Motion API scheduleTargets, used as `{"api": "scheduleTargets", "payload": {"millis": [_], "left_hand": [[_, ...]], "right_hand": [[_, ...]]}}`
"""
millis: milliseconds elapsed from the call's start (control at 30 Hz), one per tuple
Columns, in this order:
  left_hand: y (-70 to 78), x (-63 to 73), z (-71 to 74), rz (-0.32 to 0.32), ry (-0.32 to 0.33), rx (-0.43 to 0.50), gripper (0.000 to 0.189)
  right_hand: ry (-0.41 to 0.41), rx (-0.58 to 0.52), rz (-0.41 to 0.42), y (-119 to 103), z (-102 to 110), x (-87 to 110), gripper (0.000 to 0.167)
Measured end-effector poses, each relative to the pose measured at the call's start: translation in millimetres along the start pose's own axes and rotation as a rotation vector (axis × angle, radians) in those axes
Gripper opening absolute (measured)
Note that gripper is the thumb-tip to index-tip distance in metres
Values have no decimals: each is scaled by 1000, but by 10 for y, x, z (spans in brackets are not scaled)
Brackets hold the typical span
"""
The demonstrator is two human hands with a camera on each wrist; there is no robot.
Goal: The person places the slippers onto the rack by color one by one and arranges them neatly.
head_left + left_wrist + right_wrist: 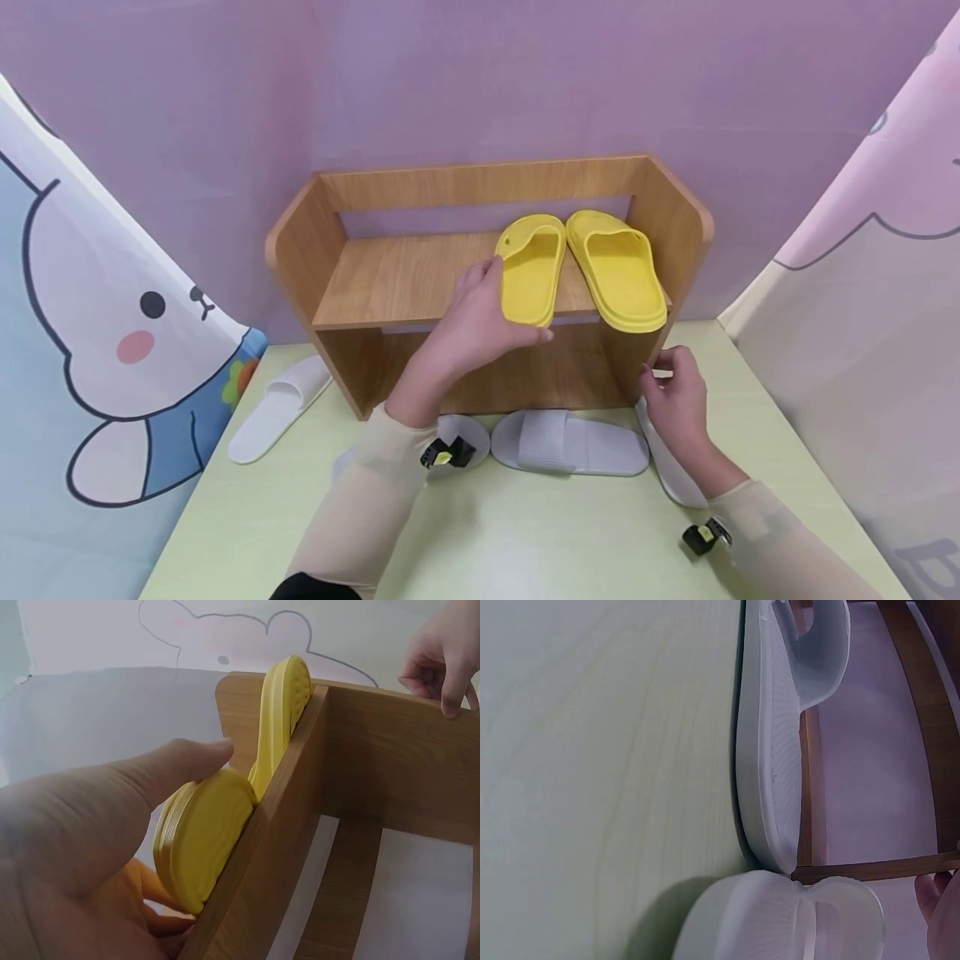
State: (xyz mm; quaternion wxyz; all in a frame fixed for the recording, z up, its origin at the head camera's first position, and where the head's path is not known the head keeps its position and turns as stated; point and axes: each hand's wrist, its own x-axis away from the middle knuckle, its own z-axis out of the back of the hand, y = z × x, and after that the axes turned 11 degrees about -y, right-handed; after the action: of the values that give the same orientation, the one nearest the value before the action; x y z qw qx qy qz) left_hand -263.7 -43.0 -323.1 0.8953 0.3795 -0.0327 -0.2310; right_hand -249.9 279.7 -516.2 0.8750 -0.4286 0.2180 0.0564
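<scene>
Left hand [480, 317]: pinches yellow plastic-looking slipper [530, 287], at its two o'clock, atop brown wooden rack [405, 267].
Right hand [678, 396]: pinches rack's edge, four o'clock; brace there.
Yellow twin slipper [622, 279]: three o'clock; level heels.

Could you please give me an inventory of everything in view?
Clogs: two, yellow, on the rack's upper shelf, toward its right end
Rack: one, brown wood-look, on the table
Slippers: apparently four, white, around the rack's base; one is partly hidden by the left arm
Table: one, pale yellow-green, beneath
Backdrop: one, purple, behind the rack
Printed cloths: two, blue-white with a cartoon at left, pink-cream at right
Wrist cameras: two, black, one per wrist
Sleeves: two, beige, on both forearms
Left hand: one, gripping the left clog
Right hand: one, fingers at the rack's right side panel
</scene>
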Motion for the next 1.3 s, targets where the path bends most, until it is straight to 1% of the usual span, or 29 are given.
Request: {"api": "scheduleTargets", "payload": {"millis": [133,233,367,600,733,867,1033,1300], "left_hand": [[-32,12,32,6,-48,-18,119],[-46,18,42,-4,-59,-18,118],[-43,11,8,-30,-43,-17,112],[3,-37,-120,-68,21,-69,112],[35,-41,-165,-82,43,-69,111],[64,-28,-202,-89,51,-72,112],[93,-17,-223,-90,40,-90,112],[139,-15,-249,-67,33,-105,111]], "right_hand": [[2,5,2,0,1,-2,19],[5,7,4,0,0,-1,19],[9,3,1,-1,3,-1,19],[5,6,2,-15,4,3,19],[8,1,5,-22,-1,5,19],[6,3,0,-21,-6,6,19],[5,10,-4,-12,-6,4,19],[8,9,-3,-13,-8,7,18]]}}
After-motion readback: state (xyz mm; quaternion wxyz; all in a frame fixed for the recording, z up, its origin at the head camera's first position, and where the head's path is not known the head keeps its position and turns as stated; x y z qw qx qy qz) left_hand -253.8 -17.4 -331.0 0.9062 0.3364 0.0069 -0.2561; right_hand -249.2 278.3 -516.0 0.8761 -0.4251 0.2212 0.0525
